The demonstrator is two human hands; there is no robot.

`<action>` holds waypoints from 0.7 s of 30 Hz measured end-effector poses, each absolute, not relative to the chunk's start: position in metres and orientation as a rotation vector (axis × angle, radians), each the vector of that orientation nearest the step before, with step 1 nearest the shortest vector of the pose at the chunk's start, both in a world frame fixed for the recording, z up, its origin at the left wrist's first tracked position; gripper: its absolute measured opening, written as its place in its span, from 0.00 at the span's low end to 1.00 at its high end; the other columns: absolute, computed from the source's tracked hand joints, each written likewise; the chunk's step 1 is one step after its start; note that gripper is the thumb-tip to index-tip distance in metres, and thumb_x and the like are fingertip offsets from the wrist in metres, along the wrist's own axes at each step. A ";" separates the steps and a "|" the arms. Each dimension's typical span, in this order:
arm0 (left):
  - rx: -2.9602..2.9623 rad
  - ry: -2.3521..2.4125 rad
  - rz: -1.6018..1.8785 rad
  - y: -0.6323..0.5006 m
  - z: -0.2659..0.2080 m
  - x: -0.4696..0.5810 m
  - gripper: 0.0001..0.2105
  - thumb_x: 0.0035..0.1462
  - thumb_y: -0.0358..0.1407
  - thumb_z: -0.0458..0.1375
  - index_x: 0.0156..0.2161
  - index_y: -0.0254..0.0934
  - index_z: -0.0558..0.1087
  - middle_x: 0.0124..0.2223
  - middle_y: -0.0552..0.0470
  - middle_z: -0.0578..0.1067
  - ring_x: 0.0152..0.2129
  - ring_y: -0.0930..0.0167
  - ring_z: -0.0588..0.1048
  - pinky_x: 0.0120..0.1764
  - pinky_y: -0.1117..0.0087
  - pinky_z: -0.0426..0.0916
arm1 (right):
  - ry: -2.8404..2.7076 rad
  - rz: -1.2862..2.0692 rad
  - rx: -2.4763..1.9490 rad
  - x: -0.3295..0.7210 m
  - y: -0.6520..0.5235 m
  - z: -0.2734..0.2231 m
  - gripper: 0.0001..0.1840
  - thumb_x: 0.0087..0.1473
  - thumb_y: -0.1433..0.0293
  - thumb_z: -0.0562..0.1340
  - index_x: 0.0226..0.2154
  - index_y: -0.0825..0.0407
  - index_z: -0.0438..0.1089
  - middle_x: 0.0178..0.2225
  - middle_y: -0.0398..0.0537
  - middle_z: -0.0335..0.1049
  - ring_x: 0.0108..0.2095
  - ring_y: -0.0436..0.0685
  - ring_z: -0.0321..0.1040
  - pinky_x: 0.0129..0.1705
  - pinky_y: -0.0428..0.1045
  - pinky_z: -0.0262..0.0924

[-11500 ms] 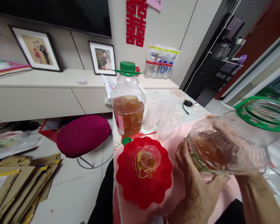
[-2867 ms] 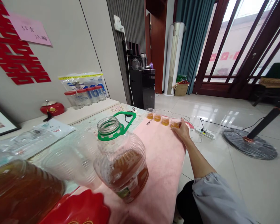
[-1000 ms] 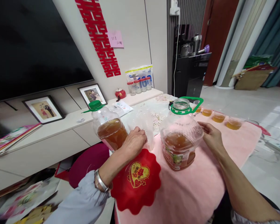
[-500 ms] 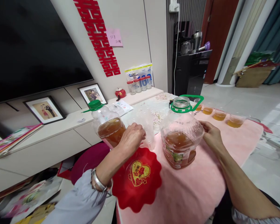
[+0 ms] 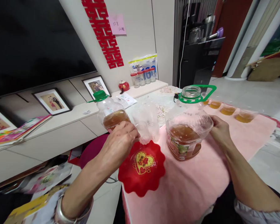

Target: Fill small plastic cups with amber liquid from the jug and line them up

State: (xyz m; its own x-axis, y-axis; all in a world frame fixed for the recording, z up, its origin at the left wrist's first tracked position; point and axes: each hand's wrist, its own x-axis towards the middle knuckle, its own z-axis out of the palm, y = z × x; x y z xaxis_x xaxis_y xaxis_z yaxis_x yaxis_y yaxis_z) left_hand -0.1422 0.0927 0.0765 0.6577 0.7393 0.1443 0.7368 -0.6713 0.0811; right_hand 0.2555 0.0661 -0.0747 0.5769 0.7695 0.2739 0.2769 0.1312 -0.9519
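My left hand (image 5: 124, 137) has its fingers curled just above the upper left rim of a red scalloped plate (image 5: 141, 183) with a gold heart. Its fingertips are partly hidden, and I cannot see what they hold, if anything. Behind it stand clear plastic cups in stacks (image 5: 151, 119) and a large jug with a green cap (image 5: 115, 118), part full of amber liquid. My right hand (image 5: 220, 129) grips the right side of another clear plastic jug (image 5: 184, 137). That jug stands upright and uncapped on the pink cloth, its green handle tilted right, amber liquid in its lower part.
Several cups of amber liquid (image 5: 227, 109) line the far right of the pink cloth (image 5: 189, 193). Along the left runs a white cabinet (image 5: 60, 130) with framed photos (image 5: 53, 102), red-lidded jars (image 5: 141, 78) and a red pot (image 5: 123, 85). A maroon stool (image 5: 91, 152) stands below.
My left hand has drawn back leftward from beside the cups to over the plate's rim. My right hand stays at the jug. The whole view has shifted slightly.
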 end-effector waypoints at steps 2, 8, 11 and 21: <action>2.792 1.287 0.134 0.085 0.062 -0.152 0.16 0.73 0.34 0.49 0.38 0.36 0.77 0.41 0.51 0.75 0.40 0.68 0.66 0.46 0.62 0.62 | -0.945 0.473 -1.463 0.255 0.065 -0.074 0.14 0.64 0.59 0.66 0.48 0.49 0.74 0.48 0.49 0.76 0.44 0.54 0.74 0.46 0.56 0.75; 2.690 1.374 -0.237 0.068 0.025 -0.166 0.17 0.73 0.30 0.44 0.42 0.35 0.76 0.46 0.49 0.74 0.46 0.66 0.68 0.51 0.59 0.65 | -0.925 0.524 -1.460 0.254 0.066 -0.075 0.16 0.64 0.59 0.66 0.50 0.50 0.74 0.49 0.49 0.76 0.43 0.55 0.74 0.46 0.56 0.74; 2.634 1.392 -0.267 0.064 0.016 -0.167 0.16 0.74 0.33 0.46 0.45 0.36 0.77 0.51 0.49 0.75 0.52 0.65 0.69 0.56 0.56 0.66 | -0.921 0.572 -1.416 0.255 0.067 -0.077 0.15 0.64 0.59 0.66 0.49 0.49 0.74 0.49 0.49 0.76 0.44 0.55 0.74 0.46 0.56 0.74; 2.905 1.279 0.016 0.063 -0.004 -0.183 0.12 0.68 0.35 0.56 0.52 0.38 0.78 0.55 0.46 0.79 0.54 0.56 0.76 0.50 0.52 0.78 | -1.017 0.925 -1.137 0.248 0.062 -0.073 0.24 0.63 0.53 0.66 0.53 0.51 0.73 0.53 0.52 0.76 0.49 0.59 0.75 0.54 0.62 0.72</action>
State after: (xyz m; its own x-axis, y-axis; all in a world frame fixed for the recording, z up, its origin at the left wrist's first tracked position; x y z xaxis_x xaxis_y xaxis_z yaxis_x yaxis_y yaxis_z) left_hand -0.1831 0.0627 -0.0041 0.6754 0.7371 0.0226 0.7374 -0.6750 -0.0257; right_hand 0.2484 0.0622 -0.0728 0.2805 0.9470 0.1566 -0.0664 0.1819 -0.9811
